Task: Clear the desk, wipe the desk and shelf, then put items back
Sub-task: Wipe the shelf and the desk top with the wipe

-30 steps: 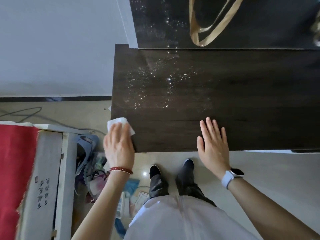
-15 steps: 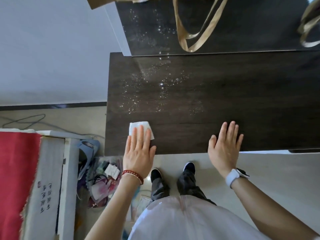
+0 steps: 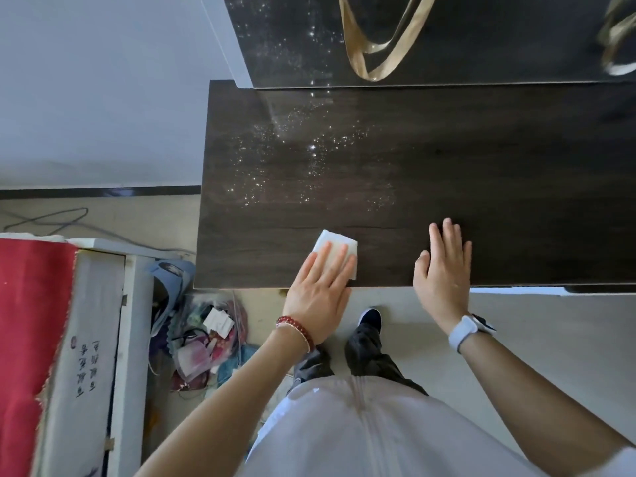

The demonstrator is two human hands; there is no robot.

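Nearest, the person stands at the near edge of the dark wooden table (image 3: 516, 187), both arms reaching forward over it. The left hand (image 3: 320, 287) lies flat with straight fingers pressing a folded white wipe (image 3: 332, 241) onto the near strip of the table, a little left of its middle; the far corner of the wipe shows beyond the fingertips. The right hand (image 3: 444, 270) rests just to the right, palm down, fingers straight and slightly spread, holding nothing and seeming to brace the body.

Farther in, a scatter of bright droplets (image 3: 309, 160) glistens across the left-centre of the table, not yet wiped. Beyond that rises the dark shelf (image 3: 481, 39), also speckled with droplets near its left end, with a gold ribbon loop (image 3: 371, 63) lying on it.

The step in hand looks like wiping the table. To do it well, the flat pressure should be kept even so the whole wipe stays in contact, and strokes should overlap, working from the near strip outward into the wet patch so no streaks are left. The corners and left edge deserve a pass too. The ribbon probably needs lifting off before the shelf gets its turn.
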